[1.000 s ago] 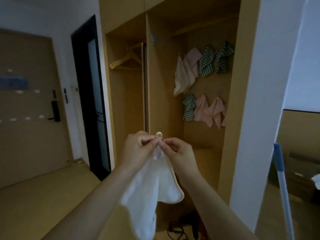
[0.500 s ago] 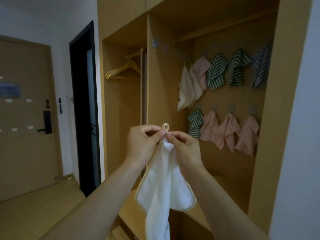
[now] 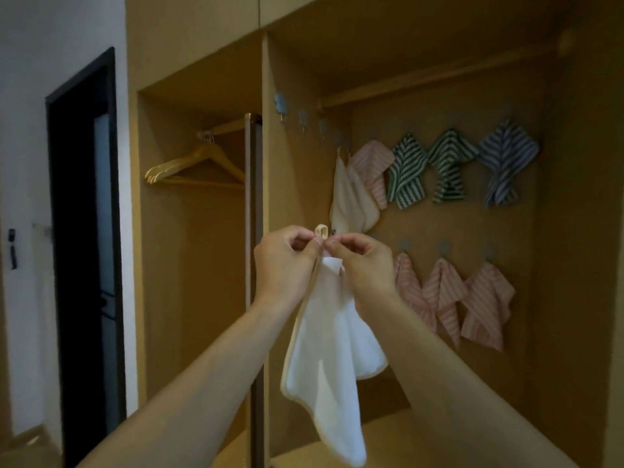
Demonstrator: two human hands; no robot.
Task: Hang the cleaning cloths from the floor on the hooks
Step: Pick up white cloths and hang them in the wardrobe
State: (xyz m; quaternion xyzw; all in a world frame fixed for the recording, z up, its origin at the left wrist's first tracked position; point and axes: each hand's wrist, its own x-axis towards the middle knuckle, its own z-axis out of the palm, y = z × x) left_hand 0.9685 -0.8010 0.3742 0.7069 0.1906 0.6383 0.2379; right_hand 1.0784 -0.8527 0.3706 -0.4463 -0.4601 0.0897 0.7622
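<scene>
Before wardrobe (image 3: 574, 231), both hands pinching cloth (image 3: 324, 359)

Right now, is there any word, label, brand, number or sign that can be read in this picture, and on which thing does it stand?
None can be read.
white cloth, held by the left hand and right hand: its small white tag shows no print.
hung cloths: stripes only, no text.
panel by the dark door: too small and dark to read.
</scene>
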